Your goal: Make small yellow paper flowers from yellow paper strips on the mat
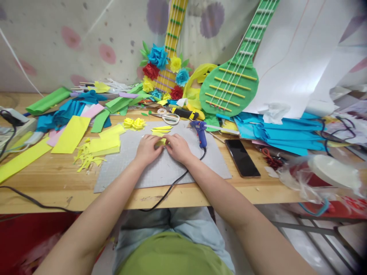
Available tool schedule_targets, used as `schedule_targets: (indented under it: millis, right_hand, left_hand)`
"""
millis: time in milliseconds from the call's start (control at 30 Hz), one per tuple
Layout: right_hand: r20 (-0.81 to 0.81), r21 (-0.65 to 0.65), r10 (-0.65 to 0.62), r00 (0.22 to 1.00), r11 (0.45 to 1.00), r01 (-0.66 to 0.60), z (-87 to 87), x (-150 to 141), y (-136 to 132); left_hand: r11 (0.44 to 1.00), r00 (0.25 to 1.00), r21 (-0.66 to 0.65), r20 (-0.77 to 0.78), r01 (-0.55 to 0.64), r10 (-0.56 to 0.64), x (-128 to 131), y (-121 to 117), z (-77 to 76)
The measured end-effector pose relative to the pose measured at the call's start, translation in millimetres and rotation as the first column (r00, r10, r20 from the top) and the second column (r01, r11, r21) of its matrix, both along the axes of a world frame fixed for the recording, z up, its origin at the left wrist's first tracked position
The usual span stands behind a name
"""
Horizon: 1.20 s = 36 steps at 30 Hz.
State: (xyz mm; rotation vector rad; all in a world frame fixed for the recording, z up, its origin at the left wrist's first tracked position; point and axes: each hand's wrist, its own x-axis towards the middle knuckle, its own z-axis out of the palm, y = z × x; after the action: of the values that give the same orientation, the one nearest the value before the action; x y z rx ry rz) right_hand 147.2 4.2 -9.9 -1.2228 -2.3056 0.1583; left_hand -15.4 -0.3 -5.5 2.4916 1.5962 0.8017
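Over the grey board (pixel 114 179) my left hand (pixel 149 149) and my right hand (pixel 178 148) meet, fingers pinched on a small piece of yellow paper (pixel 162 141). Most of that piece is hidden by the fingers. Just beyond the fingertips lie several narrow yellow paper strips (pixel 161 129). Yellow paper flowers (pixel 134 123) rest at the board's far left edge. To the right of my right hand is a blue glue gun (pixel 200 133), its black cord (pixel 172 186) passing under my right forearm.
Yellow paper sheets (pixel 104 145) and shreds (pixel 88 158) lie left. White-handled scissors (pixel 171 118) are behind the board. A phone (pixel 242 157) and blue crepe paper (pixel 281 130) lie right. A green paper instrument (pixel 229 88) and a flower-decorated yellow one (pixel 169 57) lean at the back.
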Motion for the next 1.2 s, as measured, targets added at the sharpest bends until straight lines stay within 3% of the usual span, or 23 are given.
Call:
schedule_targets:
  millis: [200, 367, 567, 733, 900, 1200]
  right_hand:
    - [0.0, -0.026, -0.053, 0.999, 0.998, 0.053, 0.2, -0.4, -1.9]
    - [-0.016, -0.057, -0.038, 0.999, 0.998, 0.037, 3.5, -0.4, -1.9]
    - [0.116, 0.004, -0.036, 0.993, 0.999, 0.036, 4.4, -8.3, -1.7]
    - [0.105, 0.001, -0.046, 0.993, 0.999, 0.046, 4.9, -8.8, -5.2]
    - [0.115, 0.015, 0.024, 0.993, 1.0, -0.026, 6.1, -3.9, -7.0]
    - [0.227, 0.058, 0.016, 0.974, 0.998, -0.03, 0.7, -11.3, -4.6]
  left_hand:
    - [0.996, 0.999, -0.073, 0.005, -0.041, 0.042, 0.1, 0.9, 0.3]
    - [0.998, 0.999, -0.053, -0.006, -0.042, 0.042, 1.8, 1.2, -1.3]
    - [0.991, 0.993, -0.117, 0.085, -0.068, 0.079, -0.6, 2.8, -0.2]
    - [0.992, 0.994, -0.127, 0.109, 0.001, 0.013, -3.6, 3.6, -0.1]
    - [0.988, 0.987, -0.148, 0.145, -0.043, 0.064, -5.2, 5.1, -4.4]
    - [0.979, 0.977, -0.188, 0.182, -0.077, 0.112, -4.7, 5.2, -3.0]
